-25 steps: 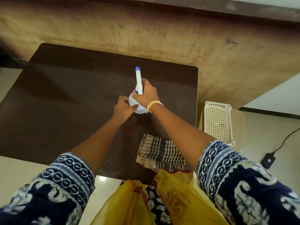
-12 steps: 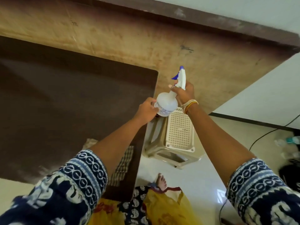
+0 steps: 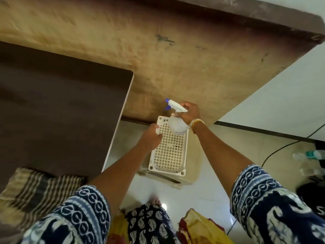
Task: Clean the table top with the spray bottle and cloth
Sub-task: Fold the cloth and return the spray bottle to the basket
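My right hand (image 3: 189,112) grips the neck of a white spray bottle (image 3: 176,125) with a blue nozzle, holding it over a cream plastic stool (image 3: 168,155) to the right of the table. My left hand (image 3: 152,138) hovers just left of the bottle, fingers loosely curled, apart from it and holding nothing. The dark brown table top (image 3: 58,106) fills the left of the view. A striped cloth (image 3: 40,192) lies on its near edge, partly hidden by my left sleeve.
A worn tan wall (image 3: 175,50) runs behind the table and stool. On the tiled floor at the right lie a black cable (image 3: 281,147), a plastic water bottle (image 3: 309,154) and dark objects. My foot shows below the stool.
The bottle has travelled from above the table to the right, and now hangs over the stool. My left hand has come off the bottle's body. The view swung right.
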`<state>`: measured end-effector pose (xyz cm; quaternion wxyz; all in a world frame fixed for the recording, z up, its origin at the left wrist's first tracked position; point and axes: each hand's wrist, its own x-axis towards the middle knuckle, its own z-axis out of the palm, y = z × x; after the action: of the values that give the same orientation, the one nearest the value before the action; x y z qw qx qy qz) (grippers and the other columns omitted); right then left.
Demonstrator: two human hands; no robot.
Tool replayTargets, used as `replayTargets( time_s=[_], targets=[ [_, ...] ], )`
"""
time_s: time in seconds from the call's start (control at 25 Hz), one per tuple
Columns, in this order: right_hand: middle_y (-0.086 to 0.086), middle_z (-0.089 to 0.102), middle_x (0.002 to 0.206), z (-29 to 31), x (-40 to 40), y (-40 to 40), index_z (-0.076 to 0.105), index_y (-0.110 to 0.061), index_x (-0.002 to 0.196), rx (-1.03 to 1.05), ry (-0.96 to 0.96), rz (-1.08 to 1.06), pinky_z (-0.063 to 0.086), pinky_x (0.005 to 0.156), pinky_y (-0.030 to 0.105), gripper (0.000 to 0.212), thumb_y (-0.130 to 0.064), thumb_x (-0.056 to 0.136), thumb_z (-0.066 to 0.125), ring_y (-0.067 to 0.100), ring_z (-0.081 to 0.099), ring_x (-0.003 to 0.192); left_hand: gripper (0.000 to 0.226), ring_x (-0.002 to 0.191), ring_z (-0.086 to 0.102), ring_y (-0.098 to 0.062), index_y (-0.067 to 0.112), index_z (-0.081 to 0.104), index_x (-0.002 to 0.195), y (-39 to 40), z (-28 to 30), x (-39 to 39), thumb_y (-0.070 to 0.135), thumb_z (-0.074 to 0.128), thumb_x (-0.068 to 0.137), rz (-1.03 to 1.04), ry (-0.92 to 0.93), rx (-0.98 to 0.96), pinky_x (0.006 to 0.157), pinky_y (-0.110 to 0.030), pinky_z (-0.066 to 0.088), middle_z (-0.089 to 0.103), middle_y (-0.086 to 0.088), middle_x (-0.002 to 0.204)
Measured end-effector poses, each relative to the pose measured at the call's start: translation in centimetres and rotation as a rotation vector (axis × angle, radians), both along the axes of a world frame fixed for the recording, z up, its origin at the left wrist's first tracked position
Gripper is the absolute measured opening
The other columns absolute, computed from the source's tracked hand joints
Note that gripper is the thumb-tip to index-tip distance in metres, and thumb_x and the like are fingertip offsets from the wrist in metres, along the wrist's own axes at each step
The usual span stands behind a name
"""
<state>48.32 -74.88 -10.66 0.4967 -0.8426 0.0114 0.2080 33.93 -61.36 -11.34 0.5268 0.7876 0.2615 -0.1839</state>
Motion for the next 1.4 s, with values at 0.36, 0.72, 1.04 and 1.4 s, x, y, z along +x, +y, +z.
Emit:
replayTargets(
  time_s=[0.36, 0.72, 1.04, 1.4],
  targets=[
    [0.008, 0.063, 0.088, -4.2, 0.4, -0.5, 0.071, 0.001, 0.099, -0.012, 0.088, 0.017, 0.043, 0.062, 0.022, 0.038, 0.003, 0.064, 0.085, 0.019, 0.054, 0.079, 0.045, 0.097, 0.065, -0.032, 0.008, 0.045, 0.136, 0.6, -2.4, 0.0, 0.018, 0.055, 0.093, 0.004, 0.051, 0.091, 0.082, -0.038, 0.051, 0.066, -0.023, 0.109],
    [0.011, 0.059, 0.133, -1.4, -2.0, 0.2, 0.057, -0.004, 0.130, -0.116, 0.114, 0.100, 0.041, 0.088, 0.023, 0.063, -0.002, 0.073, 0.083, 0.022, 0.056, 0.116, 0.041, 0.068, 0.055, -0.013, 0.011, 0.046, 0.134, 2.6, 2.0, -0.9, 0.016, 0.051, 0.094, -0.083, -0.091, 0.238, 0.067, -0.029, 0.043, 0.053, 0.005, 0.068],
    [0.007, 0.058, 0.132, 7.2, -9.1, 6.9, 0.054, -0.009, 0.131, -0.031, -0.025, -0.030, 0.043, 0.094, 0.024, 0.070, -0.018, 0.070, 0.087, 0.020, 0.054, 0.122, 0.040, 0.086, 0.064, -0.024, 0.022, 0.047, 0.133, 9.4, 9.0, -6.1, 0.022, 0.050, 0.094, -0.130, -0.191, 0.354, 0.084, -0.046, 0.055, 0.065, -0.008, 0.098],
    [-0.003, 0.066, 0.077, 6.9, -27.5, 18.3, 0.067, -0.020, 0.096, 0.058, -0.032, -0.196, 0.054, 0.091, 0.037, 0.027, -0.024, 0.074, 0.083, 0.016, 0.066, 0.081, 0.039, 0.095, 0.062, -0.021, 0.019, 0.046, 0.131, 20.7, 10.4, -19.5, 0.017, 0.052, 0.092, -0.279, -0.150, 0.416, 0.089, -0.045, 0.052, 0.066, -0.002, 0.098]
  ],
)
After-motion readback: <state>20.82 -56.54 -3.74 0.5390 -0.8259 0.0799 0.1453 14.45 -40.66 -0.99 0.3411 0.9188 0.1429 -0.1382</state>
